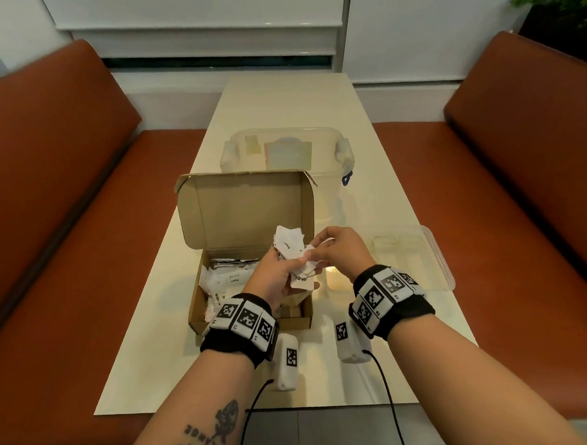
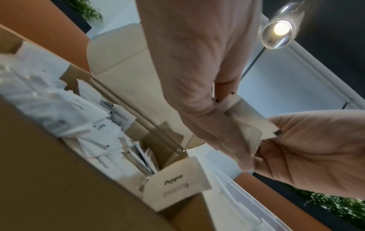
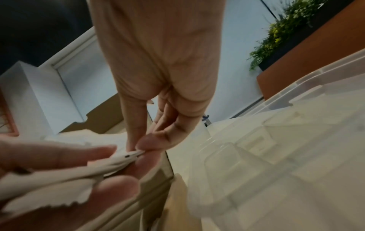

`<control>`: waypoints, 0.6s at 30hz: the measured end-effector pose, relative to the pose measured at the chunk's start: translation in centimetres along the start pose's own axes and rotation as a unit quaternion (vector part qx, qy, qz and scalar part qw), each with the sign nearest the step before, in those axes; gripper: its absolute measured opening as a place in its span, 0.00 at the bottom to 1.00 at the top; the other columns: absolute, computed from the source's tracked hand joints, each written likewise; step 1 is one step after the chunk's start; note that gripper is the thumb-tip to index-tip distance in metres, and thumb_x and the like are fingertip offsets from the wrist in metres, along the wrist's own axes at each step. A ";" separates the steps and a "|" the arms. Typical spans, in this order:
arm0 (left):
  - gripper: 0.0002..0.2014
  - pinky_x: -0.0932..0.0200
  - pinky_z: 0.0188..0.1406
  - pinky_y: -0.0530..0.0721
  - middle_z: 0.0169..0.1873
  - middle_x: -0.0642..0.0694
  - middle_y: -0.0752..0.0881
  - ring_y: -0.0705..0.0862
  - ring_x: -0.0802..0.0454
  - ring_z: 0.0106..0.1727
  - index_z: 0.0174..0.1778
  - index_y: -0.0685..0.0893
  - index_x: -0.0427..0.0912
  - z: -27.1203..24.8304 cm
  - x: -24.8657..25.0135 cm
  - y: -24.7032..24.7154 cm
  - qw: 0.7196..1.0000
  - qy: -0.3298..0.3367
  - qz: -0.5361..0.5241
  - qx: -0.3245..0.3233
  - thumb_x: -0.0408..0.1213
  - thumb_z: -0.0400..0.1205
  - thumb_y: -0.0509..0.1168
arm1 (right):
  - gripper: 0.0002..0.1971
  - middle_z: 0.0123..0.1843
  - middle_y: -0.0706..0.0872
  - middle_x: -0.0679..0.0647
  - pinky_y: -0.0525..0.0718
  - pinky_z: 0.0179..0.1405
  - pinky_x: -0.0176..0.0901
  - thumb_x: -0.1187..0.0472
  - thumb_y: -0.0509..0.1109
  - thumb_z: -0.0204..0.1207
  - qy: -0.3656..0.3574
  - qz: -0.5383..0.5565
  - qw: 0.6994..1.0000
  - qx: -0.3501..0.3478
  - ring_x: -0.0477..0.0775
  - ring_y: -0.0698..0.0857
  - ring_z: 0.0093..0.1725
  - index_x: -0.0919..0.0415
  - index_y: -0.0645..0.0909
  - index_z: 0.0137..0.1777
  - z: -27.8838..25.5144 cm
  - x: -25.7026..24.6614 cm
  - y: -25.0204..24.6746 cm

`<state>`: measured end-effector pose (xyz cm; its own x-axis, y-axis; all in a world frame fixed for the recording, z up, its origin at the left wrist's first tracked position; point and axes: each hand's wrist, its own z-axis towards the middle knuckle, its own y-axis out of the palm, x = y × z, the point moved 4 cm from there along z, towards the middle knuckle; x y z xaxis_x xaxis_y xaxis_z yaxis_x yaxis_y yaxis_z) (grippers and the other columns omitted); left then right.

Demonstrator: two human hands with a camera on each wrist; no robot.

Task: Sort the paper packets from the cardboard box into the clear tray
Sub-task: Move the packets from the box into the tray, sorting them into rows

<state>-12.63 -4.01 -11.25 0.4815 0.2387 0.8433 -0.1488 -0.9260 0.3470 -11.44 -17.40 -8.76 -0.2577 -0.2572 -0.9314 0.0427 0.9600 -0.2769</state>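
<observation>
Left hand grips a fan of paper packets above the open cardboard box on the desk; right hand pinches one packet's edge. Clear tray right; lidded container beyond.

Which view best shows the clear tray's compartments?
The right wrist view: the clear tray fills its right side, dividers visible. The head view shows the whole tray right of the box, washed out. The left wrist view catches only an edge.
</observation>
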 end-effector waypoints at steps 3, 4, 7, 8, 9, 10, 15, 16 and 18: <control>0.21 0.43 0.40 0.90 0.61 0.35 0.84 0.87 0.39 0.52 0.72 0.71 0.37 0.4 -0.2 0.7 1.000 0.007 -0.011 0.007 0.23 0.83 0.60 | 0.07 0.40 0.87 0.65 0.90 0.43 0.48 0.72 0.76 0.69 0.011 0.027 1.000 0.003 0.61 0.88 0.34 0.72 0.83 0.45 -0.1 0.2 -1.2; 0.21 0.43 0.40 0.90 0.60 0.35 0.84 0.87 0.40 0.50 0.72 0.71 0.36 0.6 -0.2 1.0 1.000 0.011 -0.009 0.010 0.22 0.83 0.59 | 0.06 0.39 0.87 0.63 0.89 0.39 0.44 0.72 0.75 0.69 0.019 0.035 0.999 -0.002 0.59 0.87 0.33 0.72 0.83 0.45 -0.1 0.4 -1.7; 0.19 0.44 0.39 0.90 0.57 0.33 0.85 0.88 0.42 0.45 0.72 0.71 0.36 1.0 -0.6 2.2 1.000 0.012 -0.003 0.001 0.24 0.84 0.58 | 0.05 0.38 0.86 0.59 0.83 0.33 0.37 0.68 0.76 0.71 0.043 0.001 0.999 -0.027 0.53 0.84 0.35 0.66 0.82 0.43 -0.2 1.0 -3.1; 0.18 0.44 0.39 0.90 0.55 0.34 0.86 0.88 0.42 0.44 0.72 0.72 0.37 1.1 -0.8 2.7 1.000 0.009 0.001 -0.005 0.24 0.85 0.57 | 0.05 0.37 0.86 0.58 0.83 0.33 0.36 0.67 0.76 0.71 0.047 -0.004 0.998 -0.031 0.51 0.84 0.35 0.65 0.82 0.43 -0.2 1.3 -3.7; 0.17 0.44 0.39 0.90 0.52 0.36 0.86 0.88 0.43 0.43 0.71 0.72 0.37 1.2 -1.0 3.3 1.000 0.006 0.005 -0.012 0.25 0.86 0.56 | 0.05 0.36 0.85 0.56 0.83 0.33 0.36 0.67 0.76 0.71 0.052 0.002 0.998 -0.032 0.50 0.83 0.34 0.64 0.82 0.43 -0.2 1.6 -4.2; 0.17 0.44 0.39 0.89 0.50 0.37 0.87 0.87 0.42 0.43 0.71 0.73 0.38 1.3 -1.3 3.9 1.000 0.002 0.010 -0.016 0.27 0.86 0.56 | 0.04 0.35 0.85 0.56 0.83 0.33 0.36 0.68 0.75 0.71 0.056 0.015 0.998 -0.030 0.49 0.83 0.33 0.64 0.82 0.43 -0.2 1.8 -4.8; 0.16 0.44 0.38 0.89 0.48 0.35 0.86 0.86 0.42 0.42 0.72 0.73 0.35 1.8 -2.2 6.6 0.999 -0.026 0.013 -0.029 0.30 0.87 0.55 | 0.03 0.37 0.87 0.58 0.84 0.30 0.34 0.69 0.74 0.73 0.063 0.047 0.996 -0.036 0.48 0.85 0.28 0.63 0.84 0.43 -0.3 3.0 -7.4; 0.17 0.44 0.39 0.89 0.47 0.35 0.86 0.86 0.42 0.41 0.72 0.73 0.34 2.0 -2.3 6.9 0.999 -0.029 0.014 -0.033 0.31 0.87 0.55 | 0.03 0.38 0.87 0.58 0.84 0.30 0.34 0.69 0.73 0.73 0.060 0.045 0.996 -0.039 0.48 0.85 0.29 0.63 0.84 0.44 -0.3 3.1 -7.9; 0.16 0.44 0.39 0.89 0.46 0.35 0.87 0.87 0.42 0.41 0.71 0.73 0.32 2.2 -2.5 7.6 0.998 -0.035 0.013 -0.042 0.31 0.88 0.54 | 0.02 0.37 0.87 0.58 0.84 0.30 0.33 0.69 0.73 0.73 0.049 0.044 0.997 -0.039 0.48 0.84 0.30 0.63 0.84 0.44 -0.2 3.4 -8.7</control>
<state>-13.02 -12.29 -11.63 0.5352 0.1903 0.8230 -0.2336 -0.9030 0.3607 -12.89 -26.56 -9.46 -0.3497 -0.1639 -0.9224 -0.0050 0.9849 -0.1732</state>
